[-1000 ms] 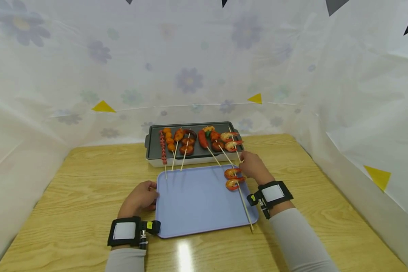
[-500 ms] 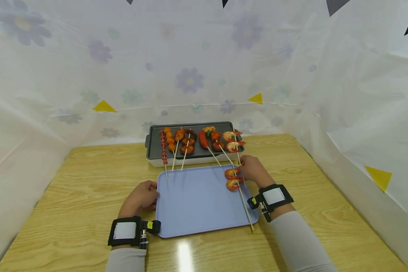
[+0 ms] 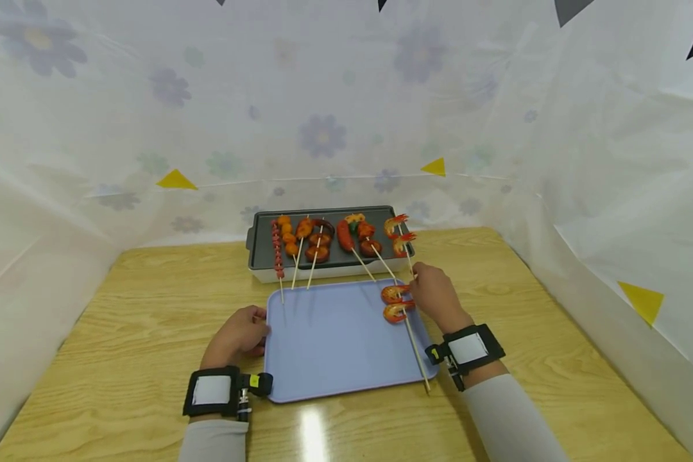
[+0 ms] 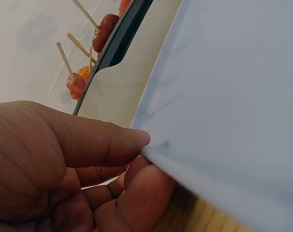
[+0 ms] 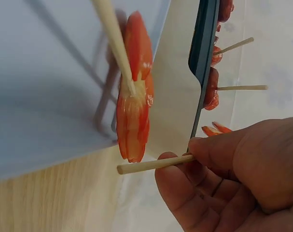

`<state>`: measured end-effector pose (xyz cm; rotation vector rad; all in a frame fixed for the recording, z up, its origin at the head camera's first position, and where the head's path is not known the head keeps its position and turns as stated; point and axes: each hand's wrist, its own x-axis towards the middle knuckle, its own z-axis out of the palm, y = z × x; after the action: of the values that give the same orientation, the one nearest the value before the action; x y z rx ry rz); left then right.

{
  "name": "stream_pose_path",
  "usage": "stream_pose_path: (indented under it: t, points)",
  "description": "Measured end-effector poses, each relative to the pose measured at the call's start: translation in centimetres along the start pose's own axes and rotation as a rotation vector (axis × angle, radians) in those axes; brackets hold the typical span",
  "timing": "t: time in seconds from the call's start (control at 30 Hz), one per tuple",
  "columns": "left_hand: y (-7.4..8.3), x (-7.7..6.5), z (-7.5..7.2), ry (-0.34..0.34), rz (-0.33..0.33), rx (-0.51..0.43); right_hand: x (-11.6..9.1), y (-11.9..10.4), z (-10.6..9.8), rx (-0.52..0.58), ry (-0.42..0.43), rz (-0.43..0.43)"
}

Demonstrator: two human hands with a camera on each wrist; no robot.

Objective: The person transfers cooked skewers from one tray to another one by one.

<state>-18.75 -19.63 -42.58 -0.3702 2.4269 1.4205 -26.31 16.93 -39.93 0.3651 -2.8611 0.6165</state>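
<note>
My left hand [image 3: 244, 331] pinches the left rim of a pale blue tray [image 3: 335, 346]; the left wrist view shows thumb above and fingers below the rim. Between thumb and fingers, my right hand [image 3: 436, 296] pinches the stick of a shrimp skewer [image 3: 403, 245]. Its two shrimps are over the right end of the grill [image 3: 323, 264], and the stick's blunt end pokes out in the right wrist view. Just left of that hand, another shrimp skewer [image 3: 396, 313] lies along the tray's right side, its stick crossing the front rim.
On the grill are several skewers, among them a red sausage [image 3: 344, 236], orange balls [image 3: 289, 240] and a thin pink one [image 3: 276, 250], their sticks reaching toward the tray. The wooden table [image 3: 150, 308] is bounded by pale flowered sheeting [image 3: 323, 102] behind and at the sides.
The held shrimp skewer has turned about its stick, its tails now tilting upward, and shifted slightly right. My right hand has moved a little right. The left hand stays at the tray rim.
</note>
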Motion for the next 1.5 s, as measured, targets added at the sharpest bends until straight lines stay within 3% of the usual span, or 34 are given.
stream_pose_path:
  t: [0.5,0.8,1.1,1.23,1.5]
  points:
    - [-0.1,0.2,0.0,-0.004,-0.001,-0.016,-3.0,-0.4,-0.9,0.011,0.016,-0.013]
    - [-0.1,0.7,-0.2,-0.007,-0.019,-0.030,-5.2,-1.7,-1.6,-0.002,-0.064,0.002]
    - [-0.5,0.5,0.0,-0.011,-0.030,-0.020,-8.2,-3.1,-1.0,0.083,-0.168,0.016]
    - [-0.6,0.4,0.0,-0.006,-0.022,-0.015,-8.6,-3.6,-0.6,0.140,-0.200,0.037]
    - [-0.1,0.4,-0.1,-0.017,-0.009,-0.008,-8.8,-4.3,0.0,0.113,-0.239,0.054]
